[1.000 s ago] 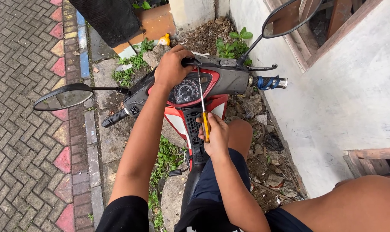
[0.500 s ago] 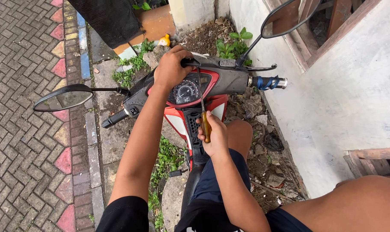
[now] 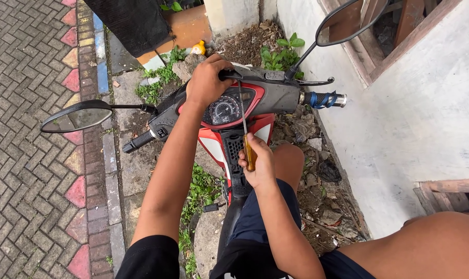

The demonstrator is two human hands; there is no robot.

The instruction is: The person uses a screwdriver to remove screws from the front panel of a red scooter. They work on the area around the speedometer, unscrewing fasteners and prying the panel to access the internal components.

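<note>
I sit astride a red and black scooter [image 3: 265, 93] with its front toward a wall. My left hand [image 3: 208, 82] grips the top of the handlebar cover, just above the round speedometer [image 3: 224, 109]. My right hand [image 3: 260, 168] is closed around the amber handle of a screwdriver [image 3: 250, 154]. Its thin metal shaft runs up across the dial to the cover's upper edge beside my left hand. My bare knee [image 3: 290, 160] rests against the red front panel.
A white wall [image 3: 415, 119] stands close on the right, with dry leaves and rubble at its foot. The left mirror [image 3: 77, 116] hangs over a patterned brick pavement [image 3: 28, 170]. The right mirror [image 3: 345, 23] and the blue-wrapped grip [image 3: 322, 99] point toward the wall. Weeds grow below.
</note>
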